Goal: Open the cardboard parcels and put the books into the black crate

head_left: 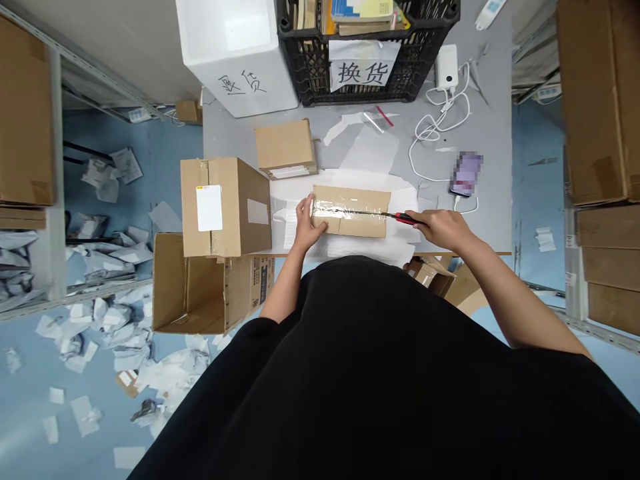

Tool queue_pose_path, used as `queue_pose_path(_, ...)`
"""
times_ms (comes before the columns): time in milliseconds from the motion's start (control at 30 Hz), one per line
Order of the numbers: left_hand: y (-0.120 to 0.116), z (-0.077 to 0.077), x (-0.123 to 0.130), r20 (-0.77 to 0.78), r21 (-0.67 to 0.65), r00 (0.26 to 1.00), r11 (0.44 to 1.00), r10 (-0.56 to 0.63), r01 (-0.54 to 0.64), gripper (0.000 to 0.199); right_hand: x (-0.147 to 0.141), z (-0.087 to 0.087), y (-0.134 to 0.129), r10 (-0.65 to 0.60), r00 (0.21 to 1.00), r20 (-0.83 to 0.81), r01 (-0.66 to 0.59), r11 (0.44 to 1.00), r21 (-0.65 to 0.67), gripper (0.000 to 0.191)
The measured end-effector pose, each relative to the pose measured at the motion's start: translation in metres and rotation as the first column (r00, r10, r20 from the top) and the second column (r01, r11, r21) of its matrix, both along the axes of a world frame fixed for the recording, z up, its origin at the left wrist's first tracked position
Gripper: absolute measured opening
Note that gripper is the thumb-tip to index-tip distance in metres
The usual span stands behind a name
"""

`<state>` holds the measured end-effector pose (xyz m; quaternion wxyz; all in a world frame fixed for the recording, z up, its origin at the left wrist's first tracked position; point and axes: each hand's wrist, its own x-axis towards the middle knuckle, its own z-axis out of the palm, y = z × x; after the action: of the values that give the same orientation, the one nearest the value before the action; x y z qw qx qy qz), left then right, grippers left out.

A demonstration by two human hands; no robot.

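Note:
A flat cardboard box (350,227) lies on white foam sheets (403,237) at the table's near edge. Clear shiny tape and a dark slit run lengthwise along its middle. My left hand (306,227) grips the box's left end, thumb on the near side and fingers at the far left corner. In my right hand (443,229) is a slim cutting tool (403,218) with a red and black handle. Its tip touches the seam near the box's right end. My right palm hides the rest of the handle.
Left of the box stand a larger labelled carton (225,207) and a small carton (285,148). Behind are a white bin (240,67) and a black crate (360,73) with books. A phone (466,173) on a white cable (417,150) lies right. An open carton (190,287) stands below.

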<state>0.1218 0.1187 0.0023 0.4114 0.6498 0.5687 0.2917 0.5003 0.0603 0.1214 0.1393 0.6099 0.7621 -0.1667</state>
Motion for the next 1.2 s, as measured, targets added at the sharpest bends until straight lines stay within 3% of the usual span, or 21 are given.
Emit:
queue_pose_path(133,0.002,0.014,0.004,-0.170,0.052,0.982,0.995,-0.078,0.088,0.077,0.019,-0.001,-0.010,-0.108,0.990,-0.088,0.112,0.993,0.042,0.046)
queue_pose_path(233,0.001,0.027,0.011,-0.324,0.103,0.939,0.983,-0.114,0.154,0.072,0.036,-0.008,-0.017,-0.281,0.930,-0.236,0.295,0.955,0.027,0.048)
queue_pose_path(300,0.000,0.037,0.022,-0.419,0.106,0.891,0.965,-0.176,0.241,0.073,0.041,-0.018,-0.020,-0.412,0.814,-0.409,0.412,0.906,-0.093,0.055)
queue_pose_path(400,-0.002,0.049,0.042,-0.537,0.026,0.789,0.929,-0.298,0.369,0.086,0.035,-0.037,-0.023,-0.553,0.545,-0.630,0.472,0.823,-0.315,0.066)
queue_pose_path(467,-0.003,0.054,0.053,-0.595,-0.043,0.725,0.914,-0.347,0.403,0.098,0.025,-0.048,-0.023,-0.600,0.399,-0.694,0.481,0.781,-0.399,0.069)
queue_pose_path(567,-0.003,0.058,0.061,-0.645,-0.099,0.666,0.906,-0.374,0.412,0.108,0.011,-0.056,-0.023,-0.634,0.274,-0.723,0.484,0.741,-0.466,0.070)
queue_pose_path(667,-0.004,0.060,0.062,-0.668,-0.113,0.642,0.903,-0.378,0.414,0.109,0.005,-0.059,-0.023,-0.638,0.227,-0.736,0.495,0.726,-0.477,0.069)
queue_pose_path(1000,-0.007,0.067,0.067,-0.707,-0.154,0.602,0.912,-0.370,0.379,0.110,-0.009,-0.075,-0.036,-0.623,0.175,-0.762,0.539,0.709,-0.456,0.073)
queue_pose_path(1200,-0.007,0.061,0.066,-0.685,-0.137,0.634,0.919,-0.358,0.371,0.109,-0.023,-0.082,-0.048,-0.618,0.132,-0.775,0.572,0.686,-0.449,0.077)
